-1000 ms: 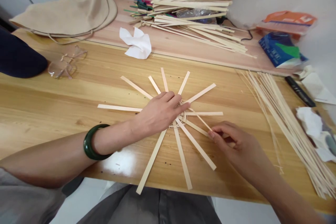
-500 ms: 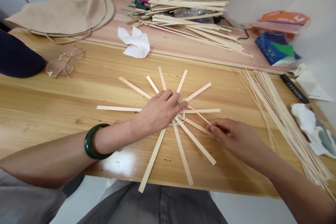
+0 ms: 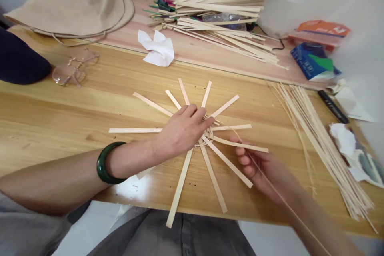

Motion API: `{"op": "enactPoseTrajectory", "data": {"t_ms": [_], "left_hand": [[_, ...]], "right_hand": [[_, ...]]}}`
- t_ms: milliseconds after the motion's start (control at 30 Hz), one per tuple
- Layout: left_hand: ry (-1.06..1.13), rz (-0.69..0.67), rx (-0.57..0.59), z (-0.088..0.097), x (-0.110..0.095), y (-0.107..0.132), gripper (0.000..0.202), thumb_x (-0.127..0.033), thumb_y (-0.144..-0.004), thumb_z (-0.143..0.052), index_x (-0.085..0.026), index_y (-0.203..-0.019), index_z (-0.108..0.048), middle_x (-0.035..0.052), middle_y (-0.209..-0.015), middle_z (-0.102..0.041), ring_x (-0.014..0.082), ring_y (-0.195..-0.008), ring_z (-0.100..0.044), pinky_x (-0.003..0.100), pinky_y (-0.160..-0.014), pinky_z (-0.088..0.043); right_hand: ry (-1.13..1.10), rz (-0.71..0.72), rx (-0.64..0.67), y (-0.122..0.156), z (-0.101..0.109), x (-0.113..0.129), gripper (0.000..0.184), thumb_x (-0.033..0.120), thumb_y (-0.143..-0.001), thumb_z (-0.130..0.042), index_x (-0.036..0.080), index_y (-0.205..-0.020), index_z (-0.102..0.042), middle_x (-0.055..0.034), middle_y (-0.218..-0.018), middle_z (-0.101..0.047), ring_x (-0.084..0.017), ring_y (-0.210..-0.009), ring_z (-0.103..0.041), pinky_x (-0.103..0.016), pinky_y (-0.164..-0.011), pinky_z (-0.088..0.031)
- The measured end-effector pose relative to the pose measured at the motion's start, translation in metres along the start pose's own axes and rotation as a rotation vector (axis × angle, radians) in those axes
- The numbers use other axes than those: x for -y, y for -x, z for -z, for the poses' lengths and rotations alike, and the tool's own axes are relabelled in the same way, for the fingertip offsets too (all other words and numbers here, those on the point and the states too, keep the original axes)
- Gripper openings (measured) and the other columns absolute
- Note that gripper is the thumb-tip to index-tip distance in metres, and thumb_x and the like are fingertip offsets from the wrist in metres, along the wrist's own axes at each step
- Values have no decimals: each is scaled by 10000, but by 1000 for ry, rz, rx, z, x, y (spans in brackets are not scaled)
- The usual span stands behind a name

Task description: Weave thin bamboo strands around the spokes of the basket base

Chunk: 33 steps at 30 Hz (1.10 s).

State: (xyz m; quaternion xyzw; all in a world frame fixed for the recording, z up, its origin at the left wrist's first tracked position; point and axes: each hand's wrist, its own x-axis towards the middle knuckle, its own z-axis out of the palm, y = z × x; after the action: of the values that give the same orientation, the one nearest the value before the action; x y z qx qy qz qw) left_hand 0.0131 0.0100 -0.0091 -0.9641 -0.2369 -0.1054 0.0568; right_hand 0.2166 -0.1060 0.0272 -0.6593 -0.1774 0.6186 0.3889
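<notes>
Head view: left hand (image 3: 181, 132) is pressing flat on the woven bamboo hub (image 3: 206, 138) on the wooden table (image 3: 60, 128); right hand (image 3: 259, 170) is newly turning palm-up under one spoke (image 3: 240, 145), beside a thin strand (image 3: 232, 131); grip unclear.

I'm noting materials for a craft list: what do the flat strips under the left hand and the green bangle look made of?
The flat strips look like split bamboo: pale, matte and unpainted, with fine lengthwise grain. The bangle looks like polished jade, given its deep green and glossy shine, though glass is possible.
</notes>
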Motion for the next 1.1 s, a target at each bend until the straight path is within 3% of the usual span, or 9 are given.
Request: {"op": "enactPoseTrajectory", "data": {"t_ms": [167, 300, 433, 533, 700, 833, 933, 1000, 1100], "left_hand": [[-5, 7, -3, 0, -2, 2, 339, -136, -917, -515, -208, -1243, -575, 95, -991, -558, 274, -936, -505, 395, -817, -459], [-6, 8, -19, -1, -4, 3, 335, -143, -916, -518, -207, -1239, -577, 93, -980, -555, 274, -926, -506, 397, -819, -456], [-18, 9, -30, -2, -4, 3, 331, -136, -909, -511, -206, -1224, -586, 92, -979, -557, 273, -906, -510, 392, -798, -457], [-29, 14, -25, -2, -4, 3, 321, -128, -909, -505, -203, -1209, -591, 92, -964, -556, 271, -901, -512, 391, -798, -456], [-46, 14, -30, -2, -6, 3, 330, -108, -892, -502, -193, -1199, -591, 96, -959, -558, 276, -896, -519, 395, -789, -455], [-69, 24, -31, 0, -9, 3, 339, -99, -885, -496, -188, -1197, -592, 100, -960, -559, 284, -888, -528, 397, -766, -454], [-79, 37, -35, 0, -10, 3, 333, -107, -885, -506, -193, -1194, -596, 97, -952, -562, 287, -890, -534, 398, -768, -455], [-80, 40, -32, 0, -11, 3, 333, -105, -882, -511, -195, -1190, -599, 96, -952, -565, 288, -893, -538, 399, -775, -456], [-80, 42, -24, 1, -11, 4, 328, -110, -884, -517, -196, -1189, -599, 97, -963, -570, 290, -897, -542, 398, -776, -457]], "right_hand": [[-93, 52, -38, 8, -10, -25, 316, 392, -819, -644, 233, -1091, -661, 0, -755, -634, -83, -498, -538, -180, -426, -493], [225, 8, -3, 15, 0, -24, 392, 508, -814, -627, 179, -1024, -665, -9, -664, -630, -97, -401, -467, -219, -323, -352], [707, 243, -276, 26, 8, -29, 348, 456, -887, -524, 214, -1103, -650, 16, -609, -631, -140, -424, -520, -280, -446, -416], [1084, 388, -429, 37, 9, -38, 278, 420, -935, -453, 244, -965, -666, 6, -598, -648, -185, -492, -587, -310, -527, -428], [1538, 525, -703, 57, 10, -60, 215, 382, -985, -432, 235, -1051, -574, -28, -710, -698, -216, -533, -614, -304, -455, -356], [1828, 902, -488, 69, 8, -59, 183, 135, -914, -444, 208, -1000, -588, -87, -892, -685, -246, -831, -630, -323, -560, -432], [1932, 993, -482, 73, 14, -41, 254, 106, -891, -427, 167, -1075, -591, -108, -931, -663, -266, -902, -584, -359, -661, -467], [1974, 1028, -469, 73, 23, -28, 239, 110, -890, -427, 174, -1048, -594, -95, -943, -657, -259, -910, -574, -343, -623, -450], [2026, 1095, -309, 72, 28, -20, 227, 55, -826, -461, 184, -957, -594, -67, -876, -632, -232, -843, -564, -324, -584, -418]]}}
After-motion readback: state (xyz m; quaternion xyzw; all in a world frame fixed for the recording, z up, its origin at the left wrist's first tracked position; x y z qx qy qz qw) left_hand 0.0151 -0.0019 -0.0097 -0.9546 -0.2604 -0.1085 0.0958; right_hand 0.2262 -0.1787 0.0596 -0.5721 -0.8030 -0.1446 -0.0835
